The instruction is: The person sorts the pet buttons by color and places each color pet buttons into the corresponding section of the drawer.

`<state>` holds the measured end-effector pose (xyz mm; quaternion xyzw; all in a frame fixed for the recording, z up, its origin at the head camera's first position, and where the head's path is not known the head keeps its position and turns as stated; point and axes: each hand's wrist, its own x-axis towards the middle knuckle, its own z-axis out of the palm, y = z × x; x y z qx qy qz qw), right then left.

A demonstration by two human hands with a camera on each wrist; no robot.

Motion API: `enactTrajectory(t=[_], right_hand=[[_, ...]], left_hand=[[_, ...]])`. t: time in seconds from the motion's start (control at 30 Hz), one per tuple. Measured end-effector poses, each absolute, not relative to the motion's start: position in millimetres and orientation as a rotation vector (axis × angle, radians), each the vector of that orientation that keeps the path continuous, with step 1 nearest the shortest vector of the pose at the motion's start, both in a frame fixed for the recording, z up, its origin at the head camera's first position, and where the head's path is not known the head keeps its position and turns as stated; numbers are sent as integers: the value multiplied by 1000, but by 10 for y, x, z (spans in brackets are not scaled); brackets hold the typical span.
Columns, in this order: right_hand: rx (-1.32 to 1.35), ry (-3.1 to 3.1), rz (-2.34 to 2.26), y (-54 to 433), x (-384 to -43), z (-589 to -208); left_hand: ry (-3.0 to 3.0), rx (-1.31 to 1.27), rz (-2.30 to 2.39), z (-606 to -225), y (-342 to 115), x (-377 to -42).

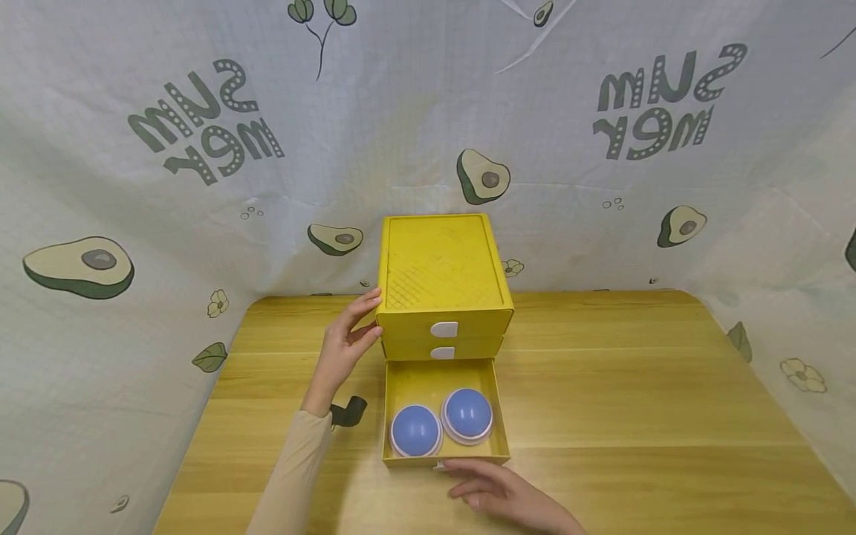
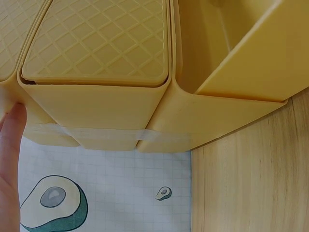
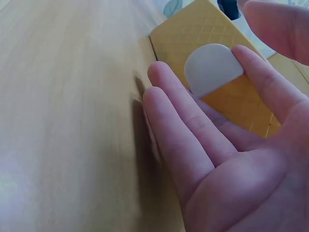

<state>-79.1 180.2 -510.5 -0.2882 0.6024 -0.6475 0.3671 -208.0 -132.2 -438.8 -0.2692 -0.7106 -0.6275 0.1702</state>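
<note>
A yellow drawer cabinet (image 1: pixel 441 260) stands on the wooden table, its bottom drawer (image 1: pixel 408 379) pulled out. Inside lie two round blue domes with pale rims, a left one (image 1: pixel 416 431) and a right one (image 1: pixel 468 412). My left hand (image 1: pixel 341 357) touches the cabinet's left side with its fingertips; the left wrist view shows one finger (image 2: pixel 12 130) against the yellow wall. My right hand (image 1: pixel 501 494) is at the drawer's front. Its index fingertip touches the edge of the white pull tab (image 3: pixel 212 70), while the thumb stands apart and the other fingers extend below.
A dark pipe-shaped object (image 1: pixel 349 411) lies left of the drawer, partly hidden by my left wrist. Two upper drawers with white tabs (image 1: pixel 444 329) are closed. Behind the wooden table (image 1: pixel 602 386) hangs a pale avocado-print cloth (image 1: pixel 414 111).
</note>
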Motion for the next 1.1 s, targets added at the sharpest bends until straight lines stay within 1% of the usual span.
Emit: enactTrajectory(t=[0.13,0.37,0.8,1.1], right_hand=[[-778,1561,-1670,1794,-825,-5091],[-987,1559,-1749,1761,-903,-5105],[-950,1637,-1772,1695,-1073,-5073],[-844,1766,-1755,1666,-1218,-5079]], left_hand=[[-2025,-749,-1769,-4385,-1317,-2082],[-2025,-748,-1764,-4388,-1317,-2090],[-2023,-760,-1768,-4396,-1317,-2089],[-2014,-769,-1773,-4397,-1317,-2091]])
